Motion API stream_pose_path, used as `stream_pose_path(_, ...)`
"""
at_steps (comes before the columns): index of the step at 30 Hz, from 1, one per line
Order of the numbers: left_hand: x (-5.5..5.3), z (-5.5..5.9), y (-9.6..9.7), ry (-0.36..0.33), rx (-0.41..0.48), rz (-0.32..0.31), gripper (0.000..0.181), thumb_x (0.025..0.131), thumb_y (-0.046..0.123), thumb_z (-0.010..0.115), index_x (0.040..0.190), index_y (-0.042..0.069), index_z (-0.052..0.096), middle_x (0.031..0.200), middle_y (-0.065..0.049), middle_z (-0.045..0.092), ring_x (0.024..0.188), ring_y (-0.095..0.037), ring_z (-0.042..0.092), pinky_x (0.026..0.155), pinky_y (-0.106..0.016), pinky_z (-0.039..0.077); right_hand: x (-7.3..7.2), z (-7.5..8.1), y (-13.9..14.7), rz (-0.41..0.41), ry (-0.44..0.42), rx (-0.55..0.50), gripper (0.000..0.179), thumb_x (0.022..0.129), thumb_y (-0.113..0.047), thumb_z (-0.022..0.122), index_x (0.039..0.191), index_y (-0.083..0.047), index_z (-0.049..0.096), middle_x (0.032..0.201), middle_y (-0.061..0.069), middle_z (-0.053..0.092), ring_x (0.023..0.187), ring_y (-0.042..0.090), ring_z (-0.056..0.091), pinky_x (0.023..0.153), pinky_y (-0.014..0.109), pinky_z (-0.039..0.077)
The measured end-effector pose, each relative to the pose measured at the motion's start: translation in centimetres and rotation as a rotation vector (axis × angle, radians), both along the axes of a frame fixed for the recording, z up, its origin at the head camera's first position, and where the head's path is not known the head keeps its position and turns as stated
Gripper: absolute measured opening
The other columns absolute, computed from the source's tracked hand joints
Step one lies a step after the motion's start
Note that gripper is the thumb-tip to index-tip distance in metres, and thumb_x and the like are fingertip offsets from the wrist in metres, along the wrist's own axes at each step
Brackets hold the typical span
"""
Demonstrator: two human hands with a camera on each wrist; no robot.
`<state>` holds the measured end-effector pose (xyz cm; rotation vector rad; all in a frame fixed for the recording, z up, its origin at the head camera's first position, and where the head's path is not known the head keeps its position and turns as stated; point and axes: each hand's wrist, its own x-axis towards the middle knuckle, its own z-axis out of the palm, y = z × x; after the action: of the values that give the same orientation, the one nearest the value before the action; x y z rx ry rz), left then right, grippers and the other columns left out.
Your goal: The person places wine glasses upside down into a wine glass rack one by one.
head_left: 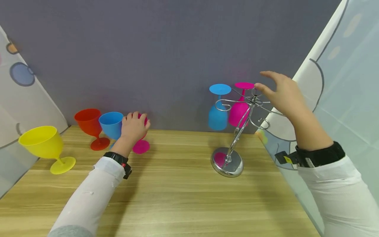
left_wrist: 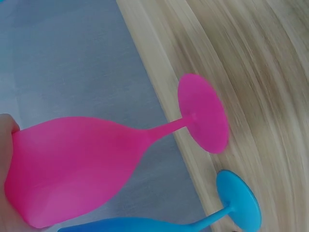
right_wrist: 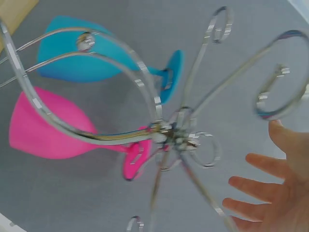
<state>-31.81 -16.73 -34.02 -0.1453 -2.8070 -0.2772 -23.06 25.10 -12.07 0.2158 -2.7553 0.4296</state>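
My left hand [head_left: 134, 126] grips a pink goblet [left_wrist: 79, 166] from above, round the top of its bowl. The goblet is upright, its round foot [head_left: 141, 147] at the tabletop. Beside it stands a blue goblet [head_left: 110, 123], partly behind the hand. On the right, my right hand [head_left: 284, 93] is held by the top of a chrome stemware rack [head_left: 227, 165], thumb and fingers spread, holding nothing. Another blue goblet [head_left: 217, 117] and another pink goblet [head_left: 238, 113] hang upside down by their feet from the rack's wire loops.
A red goblet [head_left: 90, 121] and a yellow goblet [head_left: 42, 143] stand at the left of the wooden table [head_left: 177, 191]. A grey panel [head_left: 165, 65] rises along the back edge. Patterned sheets [head_left: 355, 92] flank both sides.
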Motion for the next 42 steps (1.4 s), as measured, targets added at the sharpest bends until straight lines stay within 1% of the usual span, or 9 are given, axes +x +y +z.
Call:
stream_pose_path(7,0.9,0.5,0.0,0.072,0.034,0.008,0.045,0.097,0.034,0.041,0.132,0.008,0.051,0.134,-0.026,0.046,0.127,-0.049,0.036,0.103,-0.065,0.031,2.0,-0.2,-0.4,0.115,0.069,-0.027,0.064,0.102,-0.041,0.042,0.154,-0.01,0.022,0.16,0.021,0.014,0.148,0.042,0.005,0.118,0.061,0.005)
stream_pose_path(12,2.2,0.7,0.1,0.219,0.141,-0.009,0.039,0.096,0.032,0.046,0.125,0.009,0.059,0.13,-0.024,0.052,0.124,-0.047,0.042,0.099,-0.065,0.034,4.0,-1.6,-1.8,0.178,0.172,-0.074,0.065,0.101,-0.046,0.043,0.153,-0.011,0.027,0.159,0.018,0.02,0.15,0.036,0.006,0.119,0.06,0.005)
stream_pose_path(15,3.3,1.2,0.2,0.323,0.229,-0.032,0.035,0.094,0.029,0.05,0.12,0.009,0.062,0.127,-0.023,0.055,0.121,-0.047,0.045,0.096,-0.065,0.036,5.1,-2.7,-2.8,0.245,0.231,-0.114,0.065,0.099,-0.047,0.046,0.152,-0.013,0.03,0.158,0.016,0.025,0.151,0.031,0.008,0.117,0.064,0.006)
stream_pose_path(19,4.9,2.3,0.6,0.424,0.369,-0.075,0.03,0.093,0.024,0.054,0.117,0.008,0.065,0.126,-0.02,0.056,0.12,-0.045,0.047,0.096,-0.066,0.036,6.6,-3.9,-4.3,0.323,0.243,-0.146,0.064,0.098,-0.041,0.052,0.153,-0.018,0.029,0.159,0.012,0.026,0.151,0.027,0.008,0.113,0.07,0.008)
stream_pose_path(25,6.9,3.0,0.8,0.487,0.573,-0.136,0.03,0.094,0.02,0.053,0.118,0.008,0.065,0.129,-0.016,0.056,0.124,-0.039,0.045,0.102,-0.066,0.029,7.7,-6.6,-6.6,0.424,0.265,-0.167,0.064,0.097,-0.043,0.053,0.152,-0.016,0.031,0.159,0.008,0.028,0.151,0.026,0.01,0.114,0.066,0.016)
stream_pose_path(31,9.1,2.4,1.2,0.551,0.763,-0.179,0.032,0.094,0.017,0.05,0.121,0.006,0.064,0.133,-0.014,0.055,0.128,-0.034,0.044,0.103,-0.062,0.033,8.7,-10.2,-9.2,0.551,0.302,-0.125,0.073,0.096,-0.058,0.041,0.151,-0.011,0.031,0.159,0.009,0.027,0.15,0.03,0.013,0.116,0.062,0.019)
stream_pose_path(35,10.6,1.6,1.8,0.571,0.872,-0.199,0.033,0.095,0.017,0.05,0.122,0.005,0.064,0.134,-0.013,0.056,0.129,-0.027,0.045,0.102,-0.058,0.041,9.1,-12.6,-10.6,0.597,0.264,-0.128,0.075,0.095,-0.06,0.037,0.152,-0.011,0.029,0.159,0.009,0.025,0.149,0.03,0.016,0.114,0.06,0.024)
stream_pose_path(40,11.7,0.8,2.6,0.602,1.016,-0.223,0.032,0.095,0.012,0.05,0.122,0.003,0.063,0.131,-0.008,0.059,0.125,-0.017,0.049,0.096,-0.023,0.047,8.9,-15.6,-11.4,0.585,0.107,-0.269,0.079,0.093,-0.059,0.045,0.155,-0.015,0.019,0.162,0.006,0.019,0.15,0.03,0.014,0.113,0.062,0.023)
stream_pose_path(42,12.0,0.6,3.0,0.6,1.097,-0.245,0.032,0.096,0.011,0.048,0.123,0.002,0.063,0.13,-0.003,0.06,0.124,-0.013,0.049,0.092,-0.014,0.046,8.7,-16.7,-11.5,0.561,0.049,-0.335,0.084,0.092,-0.058,0.049,0.156,-0.017,0.014,0.162,0.007,0.015,0.15,0.031,0.013,0.112,0.065,0.022)
